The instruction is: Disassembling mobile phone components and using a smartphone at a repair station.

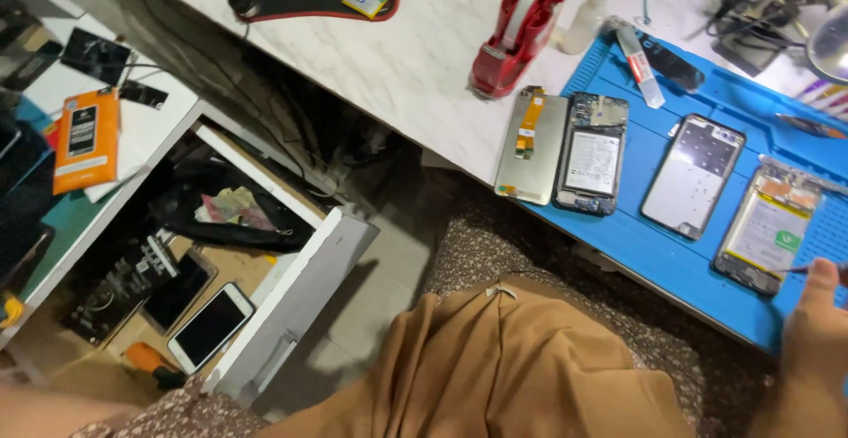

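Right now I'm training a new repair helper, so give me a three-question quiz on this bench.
1. True or false: the white drawer stands open.
2. What lies nearest the right hand? A) red tape dispenser B) opened phone with a yellow-framed battery C) orange packet
3. What colour is the work mat under the opened phones?

Key: 1 true; 2 B; 3 blue.
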